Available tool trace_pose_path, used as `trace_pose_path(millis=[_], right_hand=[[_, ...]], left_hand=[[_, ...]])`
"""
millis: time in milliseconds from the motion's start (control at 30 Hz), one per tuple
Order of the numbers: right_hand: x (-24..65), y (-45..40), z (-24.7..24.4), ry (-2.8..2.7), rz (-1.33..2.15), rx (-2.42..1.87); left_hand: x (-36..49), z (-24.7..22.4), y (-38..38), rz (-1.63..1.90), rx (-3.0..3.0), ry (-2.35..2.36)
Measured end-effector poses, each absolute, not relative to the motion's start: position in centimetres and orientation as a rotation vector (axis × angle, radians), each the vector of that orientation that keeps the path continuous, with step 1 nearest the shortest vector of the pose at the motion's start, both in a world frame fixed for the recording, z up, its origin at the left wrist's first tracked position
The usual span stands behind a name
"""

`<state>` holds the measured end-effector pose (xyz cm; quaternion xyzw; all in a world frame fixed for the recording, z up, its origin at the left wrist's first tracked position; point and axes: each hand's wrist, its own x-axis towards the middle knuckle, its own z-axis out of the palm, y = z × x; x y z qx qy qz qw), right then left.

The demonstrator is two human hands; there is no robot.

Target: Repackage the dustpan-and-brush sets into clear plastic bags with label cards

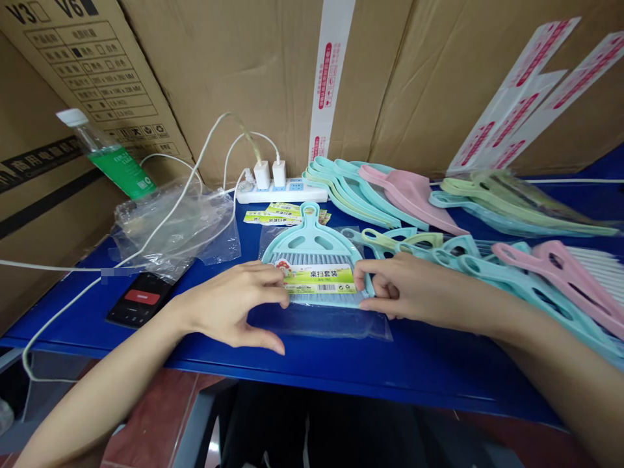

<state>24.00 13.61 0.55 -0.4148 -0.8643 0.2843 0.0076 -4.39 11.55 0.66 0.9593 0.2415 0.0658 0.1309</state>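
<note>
A light-blue dustpan (329, 244) with a brush (302, 257) lying in it rests in a clear plastic bag (336, 322), handle pointing away from me. Across the bristles lies a green and yellow label card (319, 278); whether it is inside the bag or on top, I cannot tell. My left hand (238, 299) is open, its fingertips at the card's left end and its thumb spread toward me. At the card's right end my right hand (390, 286) has curled fingers, closed on the right edge of the bagged dustpan.
Dustpans (355, 188) are stacked behind, and several brushes (526, 286) lie at the right. Spare label cards (287, 213) sit before a power strip (292, 191). Plastic bags (180, 221), a phone (141, 298), a green-labelled bottle (117, 166) and white cables are at the left. Cardboard boxes (263, 65) stand behind.
</note>
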Motion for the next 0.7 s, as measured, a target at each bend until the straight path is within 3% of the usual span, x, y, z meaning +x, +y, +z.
trace_pose_path(millis=[700], right_hand=[[23.7,12.9,2.0,-2.651,1.048,-1.466]], left_hand=[[-4.1,1.0,11.4,0.284,2.758,0.835]])
